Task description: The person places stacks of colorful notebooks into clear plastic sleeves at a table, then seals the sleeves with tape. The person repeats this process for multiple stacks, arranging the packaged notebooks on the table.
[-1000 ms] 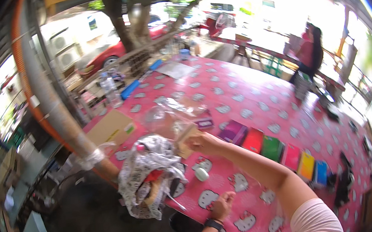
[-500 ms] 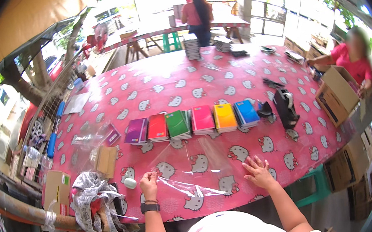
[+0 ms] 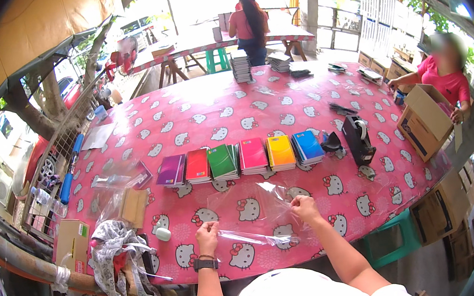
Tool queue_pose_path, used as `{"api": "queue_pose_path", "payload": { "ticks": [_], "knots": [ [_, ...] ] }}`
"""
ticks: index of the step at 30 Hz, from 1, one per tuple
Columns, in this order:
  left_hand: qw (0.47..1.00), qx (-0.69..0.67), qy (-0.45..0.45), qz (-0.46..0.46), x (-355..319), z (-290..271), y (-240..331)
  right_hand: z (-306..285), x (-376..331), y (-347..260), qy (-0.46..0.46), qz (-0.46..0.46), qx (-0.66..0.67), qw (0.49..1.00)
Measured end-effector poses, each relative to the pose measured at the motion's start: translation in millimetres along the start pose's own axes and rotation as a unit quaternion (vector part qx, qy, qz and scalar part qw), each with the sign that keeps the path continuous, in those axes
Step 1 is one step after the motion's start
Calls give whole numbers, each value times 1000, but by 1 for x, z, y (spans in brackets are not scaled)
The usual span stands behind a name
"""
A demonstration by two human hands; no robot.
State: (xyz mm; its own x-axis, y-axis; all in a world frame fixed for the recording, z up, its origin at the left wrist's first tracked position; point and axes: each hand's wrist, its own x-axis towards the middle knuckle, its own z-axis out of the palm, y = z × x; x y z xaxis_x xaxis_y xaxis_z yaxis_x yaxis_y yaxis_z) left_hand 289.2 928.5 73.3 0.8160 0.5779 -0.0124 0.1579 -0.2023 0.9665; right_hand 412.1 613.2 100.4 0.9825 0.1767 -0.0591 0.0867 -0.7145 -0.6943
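Note:
A clear plastic bag (image 3: 257, 219) is stretched low over the near part of the table, between my two hands. My left hand (image 3: 206, 235) pinches its left edge, and a dark watch circles that wrist. My right hand (image 3: 304, 207) is closed on the right side of the same bag. Beyond it runs a row of spiral notebook stacks: purple (image 3: 170, 171), red (image 3: 198, 165), green (image 3: 223, 161), pink (image 3: 252, 155), yellow (image 3: 281, 152) and blue (image 3: 309, 147).
A black tape dispenser (image 3: 358, 141) stands right of the notebooks. A white earbud case (image 3: 163, 234), a patterned cloth bag (image 3: 115, 261) and loose plastic bags (image 3: 110, 186) lie left. One co-worker (image 3: 445, 77) handles a carton (image 3: 426, 122) at right; another person (image 3: 249, 24) stands far back.
My right hand has moved left and inward, from lying spread on the table to gripping the plastic bag. My left hand, still pinching, has shifted slightly right.

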Motion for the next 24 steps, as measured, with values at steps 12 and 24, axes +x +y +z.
{"api": "queue_pose_path", "payload": {
  "ticks": [12, 24],
  "knots": [
    [997, 56, 33, 27, -3, -18, -3, -44, -5, -1, -244, 131, 519, 809],
    [846, 470, 10, 253, -44, 25, 78, -117, -19, -81, 255, -228, 339, 876]
  ]
}}
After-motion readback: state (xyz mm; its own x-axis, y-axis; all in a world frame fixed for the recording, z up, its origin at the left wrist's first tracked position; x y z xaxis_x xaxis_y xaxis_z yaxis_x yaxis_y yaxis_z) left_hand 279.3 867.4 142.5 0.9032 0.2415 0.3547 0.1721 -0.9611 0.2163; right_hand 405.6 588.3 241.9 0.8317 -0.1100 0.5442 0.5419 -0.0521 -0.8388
